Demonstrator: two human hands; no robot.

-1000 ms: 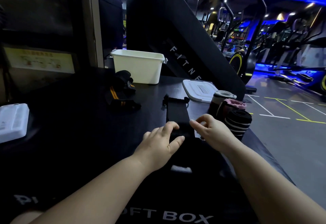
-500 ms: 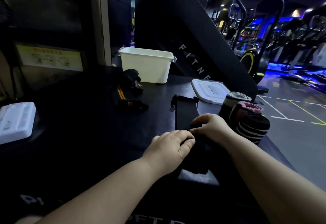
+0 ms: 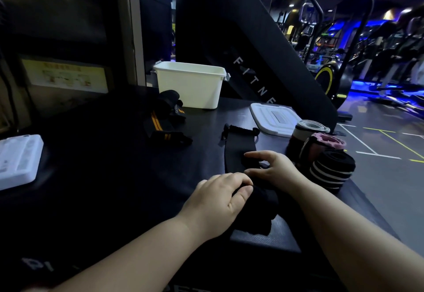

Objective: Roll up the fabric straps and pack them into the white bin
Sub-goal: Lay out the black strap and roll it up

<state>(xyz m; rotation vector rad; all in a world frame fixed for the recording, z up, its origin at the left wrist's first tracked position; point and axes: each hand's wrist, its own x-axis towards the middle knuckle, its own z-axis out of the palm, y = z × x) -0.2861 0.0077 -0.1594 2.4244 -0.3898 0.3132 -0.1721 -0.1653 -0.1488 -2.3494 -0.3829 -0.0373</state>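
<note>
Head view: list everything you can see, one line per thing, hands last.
white bin: one, white, far edge of the black platform, lid off.
white lid: one, white, flat on the platform right of the bin.
black strap: one, black, mid-platform, far end flat, near end bunched under the hands.
rolled straps: three, grey-white, pink, and black with white stripes, upright at the right edge.
orange-striped straps: heap, count unclear, black with orange, before the bin's left corner.
white case: one, white, left edge.
black machine: one, black, behind the bin.
left hand: one, fingers curled on the strap's near end.
right hand: one, fingers pinching the strap just beyond.
</note>
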